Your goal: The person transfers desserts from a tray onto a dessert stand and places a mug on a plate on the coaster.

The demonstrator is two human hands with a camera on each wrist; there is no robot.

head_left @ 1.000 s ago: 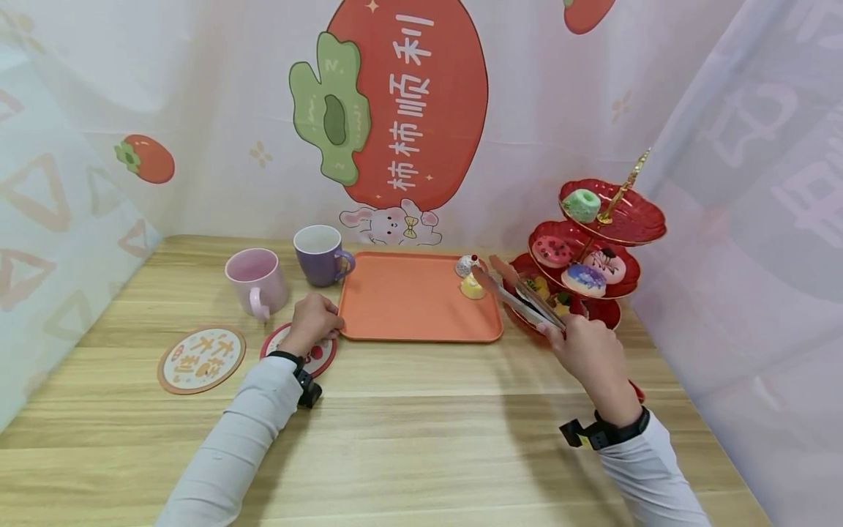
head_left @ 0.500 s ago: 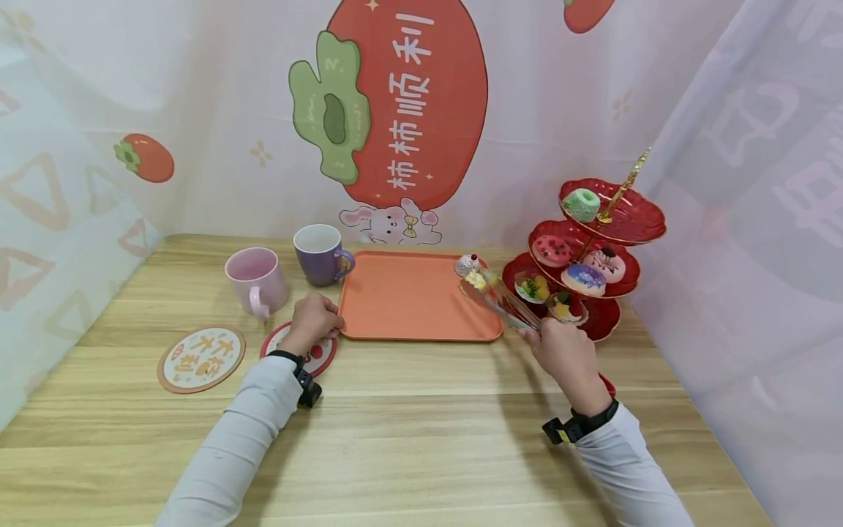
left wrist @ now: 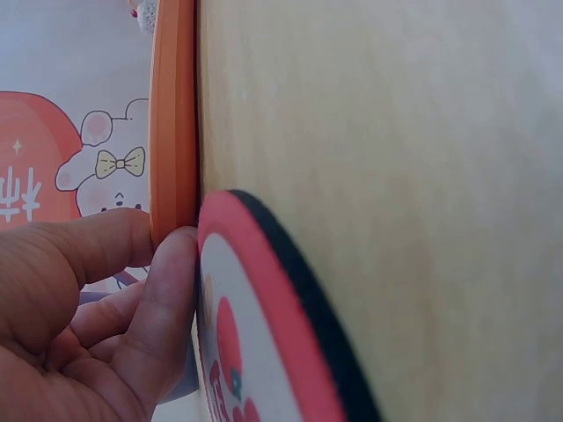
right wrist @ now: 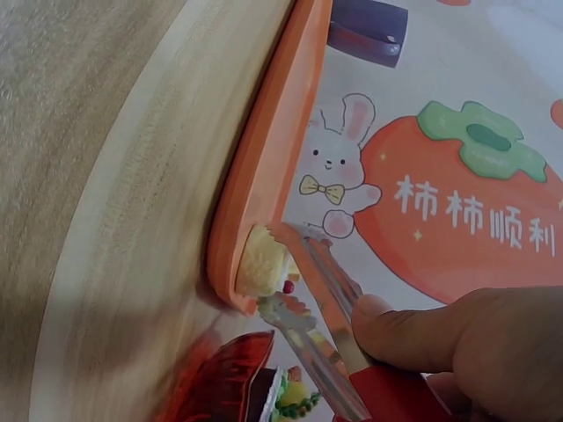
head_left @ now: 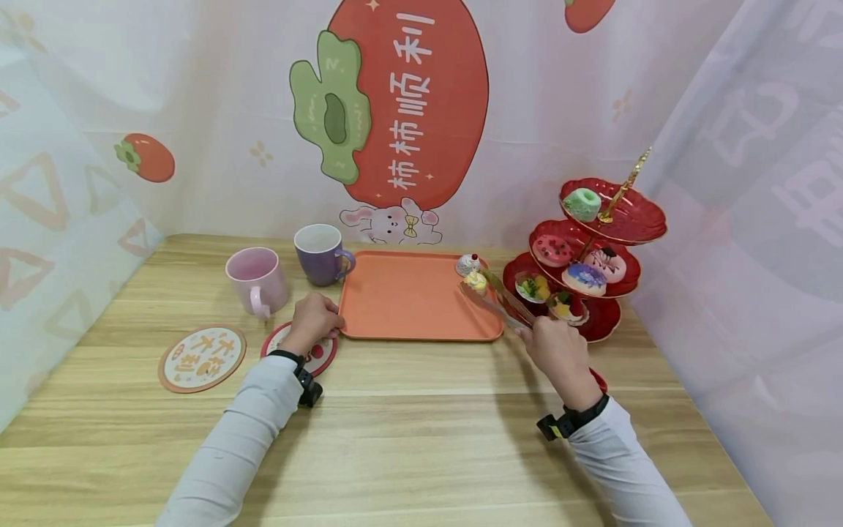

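Observation:
My left hand (head_left: 313, 322) pinches the front left corner of the orange tray (head_left: 402, 300) between thumb and forefinger, as the left wrist view shows. Below that hand lies a red-rimmed coaster (head_left: 320, 354). In my right hand (head_left: 558, 355) is a pair of metal tongs (right wrist: 327, 294) with a red handle. Their serrated tips stand apart beside a small yellow cake (right wrist: 262, 262) at the tray's right end. Just behind that cake sits a small white cake (head_left: 467, 264) with a red berry on top.
A three-tier red stand (head_left: 635, 216) with several pastries rises right of the tray, close to the tongs. Left of the tray stand a purple mug (head_left: 319, 262) and a pink mug (head_left: 263, 282). An orange-rimmed coaster (head_left: 202, 359) lies farther left.
My right hand has moved left and a little nearer, bringing the tongs off the stand's lower tier to the yellow cake. My left hand stays at the tray corner.

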